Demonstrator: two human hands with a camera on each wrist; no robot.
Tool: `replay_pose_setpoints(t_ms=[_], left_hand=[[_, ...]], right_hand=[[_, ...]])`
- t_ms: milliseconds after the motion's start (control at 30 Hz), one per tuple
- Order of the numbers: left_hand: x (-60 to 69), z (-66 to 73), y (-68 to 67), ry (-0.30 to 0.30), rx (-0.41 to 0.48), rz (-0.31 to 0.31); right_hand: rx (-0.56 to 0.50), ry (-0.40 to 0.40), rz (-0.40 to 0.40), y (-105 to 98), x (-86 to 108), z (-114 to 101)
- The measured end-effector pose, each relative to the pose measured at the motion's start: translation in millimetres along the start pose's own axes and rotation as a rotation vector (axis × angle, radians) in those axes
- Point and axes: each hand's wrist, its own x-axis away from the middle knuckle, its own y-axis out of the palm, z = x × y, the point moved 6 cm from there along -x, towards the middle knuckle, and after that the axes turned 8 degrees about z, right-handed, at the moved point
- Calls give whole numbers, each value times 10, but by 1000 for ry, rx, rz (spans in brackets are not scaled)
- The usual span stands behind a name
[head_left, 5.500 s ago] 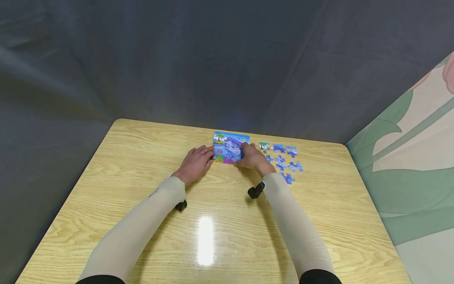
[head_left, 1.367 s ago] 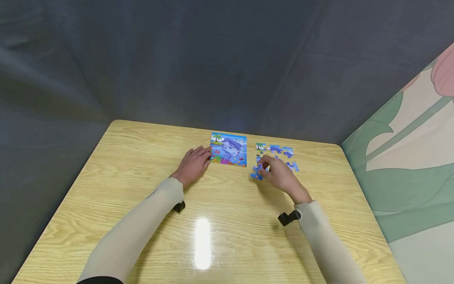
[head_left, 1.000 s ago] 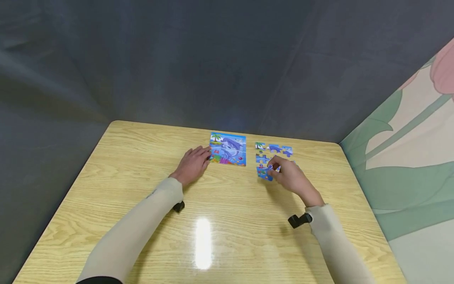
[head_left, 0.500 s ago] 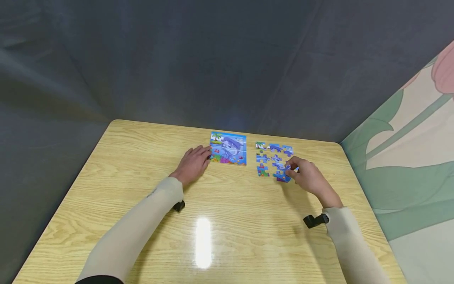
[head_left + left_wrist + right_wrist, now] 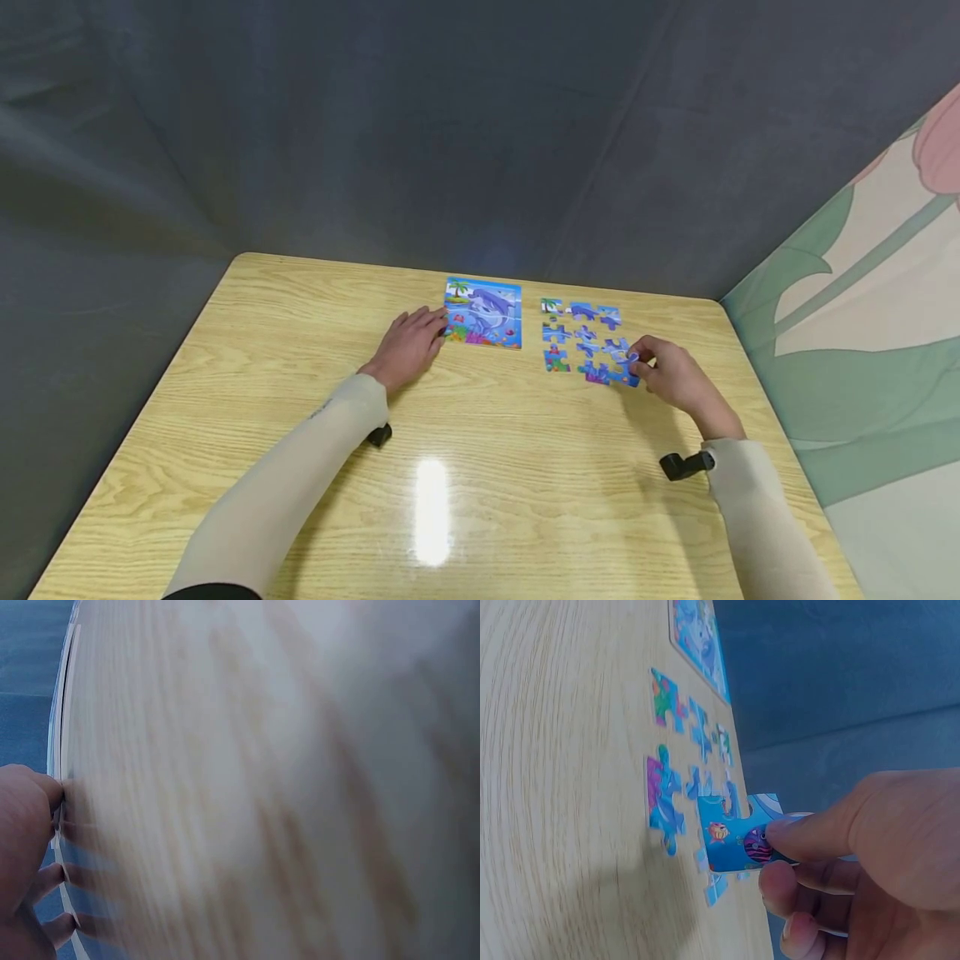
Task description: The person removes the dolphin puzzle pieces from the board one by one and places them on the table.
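In the head view my left hand (image 5: 407, 350) lies on the table with fairly straight fingers, its fingertips at the left edge of a square dolphin picture board (image 5: 483, 312). The left wrist view shows those fingertips (image 5: 51, 879) low against the tabletop. Farther right, my right hand (image 5: 678, 379) pinches a blue jigsaw piece (image 5: 731, 851) between thumb and index finger. That piece shows a small fish and a round purple striped shape. It is held at the lower right of the loose jigsaw pieces (image 5: 585, 333), tilted in the right wrist view and partly covering the pieces behind.
Several loose pieces lie in rough rows right of the board, including a coral piece (image 5: 596, 372) and a green one (image 5: 557, 361). Behind the wooden table (image 5: 480, 442) hangs a dark curtain (image 5: 450, 133). A patterned surface (image 5: 885, 333) borders the right side.
My right hand was at the board's right side; later it held the blue jigsaw piece and carried it rightward along the front of the loose pieces. My left hand has stayed beside the board.
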Motion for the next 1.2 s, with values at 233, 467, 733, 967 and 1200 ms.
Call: replay_pose_setpoints(t_ms=[233,467,733,967,1200], left_hand=[[-6,-3,10,0,0,-4],[-11,-11,24,9,10,6],[-26,-22,40,4,5,5],[-26,-20,40,1,3,1],[-19,-19,36,5,11,4]], right_hand=[[5,25,-16,7,0,98],[16,32,-33,29,4,149],[27,39,-46,66,-19,228],[20,44,-67,104,-36,293],[21,52,-76,134,-67,350]])
